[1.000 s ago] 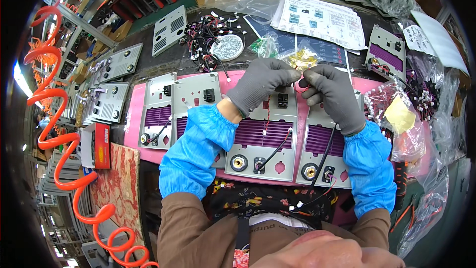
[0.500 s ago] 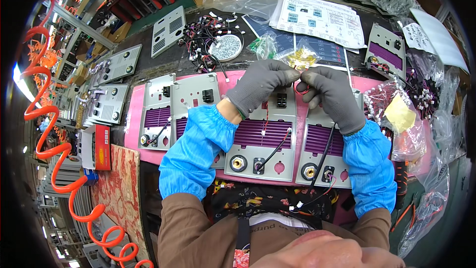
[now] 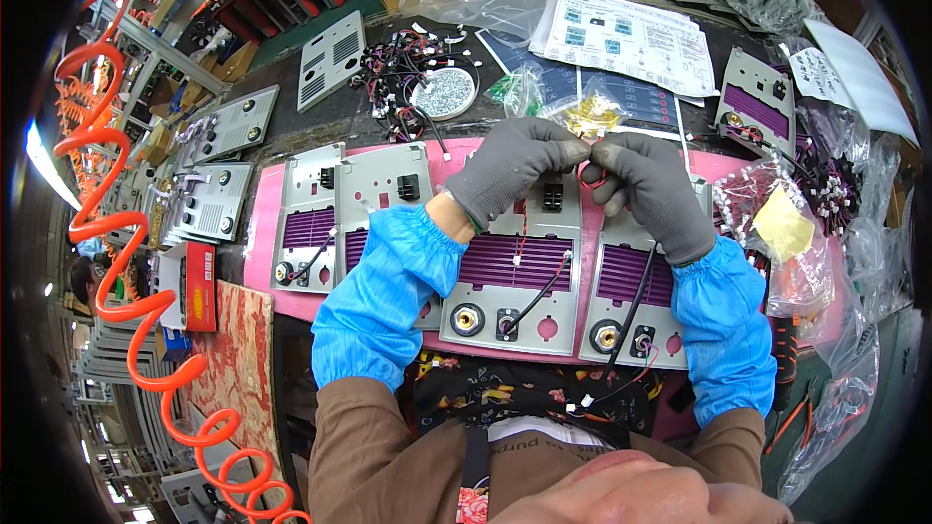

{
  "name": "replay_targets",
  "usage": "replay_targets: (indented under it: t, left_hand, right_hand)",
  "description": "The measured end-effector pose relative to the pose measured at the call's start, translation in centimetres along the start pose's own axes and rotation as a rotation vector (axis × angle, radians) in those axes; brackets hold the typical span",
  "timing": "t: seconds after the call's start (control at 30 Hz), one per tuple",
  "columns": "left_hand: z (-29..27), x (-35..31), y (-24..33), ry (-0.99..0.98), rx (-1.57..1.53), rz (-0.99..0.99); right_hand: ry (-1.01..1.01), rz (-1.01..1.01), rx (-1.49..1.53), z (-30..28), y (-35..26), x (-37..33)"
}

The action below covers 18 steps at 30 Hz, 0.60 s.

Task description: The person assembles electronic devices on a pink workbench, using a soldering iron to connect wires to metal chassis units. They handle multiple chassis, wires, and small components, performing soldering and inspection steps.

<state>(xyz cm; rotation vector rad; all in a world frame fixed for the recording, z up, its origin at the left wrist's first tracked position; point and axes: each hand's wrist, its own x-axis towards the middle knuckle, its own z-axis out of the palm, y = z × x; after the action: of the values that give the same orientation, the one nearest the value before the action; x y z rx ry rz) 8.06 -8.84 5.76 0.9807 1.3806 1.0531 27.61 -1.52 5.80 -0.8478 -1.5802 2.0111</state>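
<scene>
My left hand [image 3: 515, 167] and my right hand [image 3: 658, 192], both in grey gloves, meet fingertip to fingertip above the middle panels. Both are closed in a pinch. A thin red wire [image 3: 589, 180] loops out below the right fingers; the small part between the fingertips is hidden. Beneath the hands lies a grey panel [image 3: 568, 325] with a purple slatted grille, a brass fitting, a black switch and short wires. To its right is a similar panel [image 3: 636, 312] with a black cable across it, partly covered by my right forearm.
Further panels [image 3: 296, 196] lie left on the pink mat [image 3: 262, 233]. Behind are a heap of wired connectors [image 3: 393, 78], a dish of screws [image 3: 445, 94] and printed sheets [image 3: 631, 39]. Bagged connectors [image 3: 762, 204] sit right. An orange coiled hose [image 3: 146, 306] hangs left, near a red box [image 3: 201, 286].
The orange coiled hose has swung slightly to the right. My hands hold almost the same pose, with only slight finger movement at the wire.
</scene>
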Motion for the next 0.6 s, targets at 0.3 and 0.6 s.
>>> replay_targets:
  t: [0.3,0.6]
  left_hand:
    - [0.1,-0.12,0.12,-0.014,0.022,0.034]
    - [-0.25,-0.02,-0.02,-0.033,0.053,0.009]
  right_hand:
    - [-0.009,0.006,0.002,0.07,-0.1,-0.1]
    - [-0.024,0.015,-0.005,0.07,-0.17,-0.07]
